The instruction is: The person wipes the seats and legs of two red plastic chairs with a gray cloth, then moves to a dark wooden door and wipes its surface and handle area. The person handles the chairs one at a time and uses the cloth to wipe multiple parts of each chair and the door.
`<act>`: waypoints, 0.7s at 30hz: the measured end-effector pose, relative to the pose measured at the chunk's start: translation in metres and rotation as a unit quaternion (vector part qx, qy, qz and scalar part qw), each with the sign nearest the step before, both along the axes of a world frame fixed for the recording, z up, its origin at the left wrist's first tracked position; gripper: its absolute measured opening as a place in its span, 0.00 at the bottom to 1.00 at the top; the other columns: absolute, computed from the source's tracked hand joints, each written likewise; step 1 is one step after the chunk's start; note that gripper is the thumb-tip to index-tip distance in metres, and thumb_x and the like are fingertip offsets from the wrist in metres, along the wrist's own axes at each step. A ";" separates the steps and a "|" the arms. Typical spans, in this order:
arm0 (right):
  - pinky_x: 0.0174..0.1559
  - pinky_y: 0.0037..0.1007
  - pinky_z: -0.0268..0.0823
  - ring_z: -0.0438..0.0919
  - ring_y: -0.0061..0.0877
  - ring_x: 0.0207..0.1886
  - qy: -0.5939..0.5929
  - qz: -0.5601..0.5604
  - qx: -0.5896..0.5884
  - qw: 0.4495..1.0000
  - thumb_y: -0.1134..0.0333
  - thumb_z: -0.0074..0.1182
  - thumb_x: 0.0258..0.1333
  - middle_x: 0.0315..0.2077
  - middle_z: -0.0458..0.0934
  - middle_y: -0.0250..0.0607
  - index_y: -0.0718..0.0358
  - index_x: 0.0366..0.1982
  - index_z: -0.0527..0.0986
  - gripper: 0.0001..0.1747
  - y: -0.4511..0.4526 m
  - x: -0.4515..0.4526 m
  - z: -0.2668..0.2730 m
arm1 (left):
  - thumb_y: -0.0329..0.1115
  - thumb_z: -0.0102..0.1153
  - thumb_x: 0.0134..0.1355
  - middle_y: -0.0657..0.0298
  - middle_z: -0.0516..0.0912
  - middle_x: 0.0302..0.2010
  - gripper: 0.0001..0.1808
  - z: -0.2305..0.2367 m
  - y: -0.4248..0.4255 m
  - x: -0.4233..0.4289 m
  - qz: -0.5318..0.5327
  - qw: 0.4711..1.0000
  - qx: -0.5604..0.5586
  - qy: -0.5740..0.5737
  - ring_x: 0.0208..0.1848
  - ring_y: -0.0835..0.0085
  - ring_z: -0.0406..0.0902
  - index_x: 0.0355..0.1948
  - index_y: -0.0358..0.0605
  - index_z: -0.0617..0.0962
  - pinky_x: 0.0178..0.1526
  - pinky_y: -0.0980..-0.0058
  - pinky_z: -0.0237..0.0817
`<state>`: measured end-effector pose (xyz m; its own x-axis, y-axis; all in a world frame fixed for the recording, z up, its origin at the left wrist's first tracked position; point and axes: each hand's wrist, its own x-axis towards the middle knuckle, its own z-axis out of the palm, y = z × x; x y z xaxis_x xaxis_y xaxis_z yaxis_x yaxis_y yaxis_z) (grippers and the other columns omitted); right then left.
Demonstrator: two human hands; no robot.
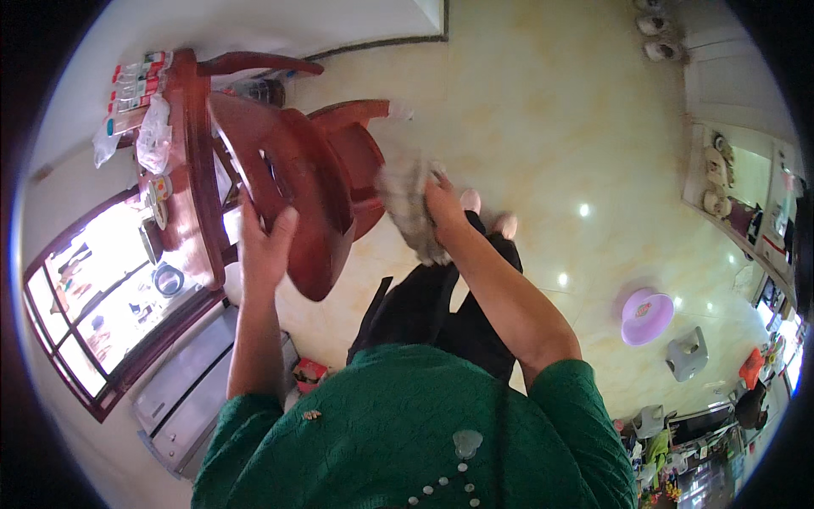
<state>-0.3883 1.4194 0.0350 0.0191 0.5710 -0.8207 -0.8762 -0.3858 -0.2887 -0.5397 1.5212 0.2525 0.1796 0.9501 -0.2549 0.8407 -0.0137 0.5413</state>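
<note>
A dark red wooden chair is in front of me to the left, beside a table of similar wood. My left hand grips the top of its backrest, with the thumb on the near side. In my right hand is a greyish-beige cloth, blurred and hanging down to the right of the chair. The cloth appears apart from the chair, though its edge overlaps the seat in view.
The wooden table holds plastic bags, bottles and cups. A window and a grey cabinet-like appliance are at left. On the tiled floor at right stand a purple basin and a grey plastic stool.
</note>
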 end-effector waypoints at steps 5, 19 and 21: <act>0.49 0.36 0.68 0.77 0.36 0.48 -0.221 0.143 0.162 0.951 0.65 0.47 0.56 0.44 0.77 0.53 0.66 0.58 0.64 0.27 0.091 -0.078 -0.017 | 0.31 0.50 0.61 0.60 0.76 0.46 0.23 -0.017 -0.014 -0.011 0.135 0.984 -0.014 -0.111 0.45 0.75 0.74 0.57 0.36 0.68 0.48 0.76 0.65; 0.48 0.44 0.68 0.77 0.49 0.45 -0.151 0.110 0.167 0.968 0.57 0.51 0.53 0.40 0.78 0.56 0.67 0.44 0.73 0.22 0.090 -0.037 -0.109 | 0.42 0.48 0.57 0.44 0.61 0.66 0.41 -0.008 -0.018 -0.003 0.186 0.979 -0.020 -0.081 0.66 0.51 0.60 0.68 0.35 0.53 0.66 0.51 0.51; 0.56 0.45 0.61 0.71 0.47 0.54 -0.257 0.057 0.290 0.920 0.58 0.52 0.51 0.47 0.74 0.56 0.66 0.50 0.70 0.27 0.068 -0.071 -0.086 | 0.44 0.49 0.56 0.44 0.61 0.66 0.42 -0.011 -0.018 0.001 0.169 0.978 -0.041 -0.115 0.66 0.50 0.60 0.68 0.36 0.53 0.66 0.51 0.51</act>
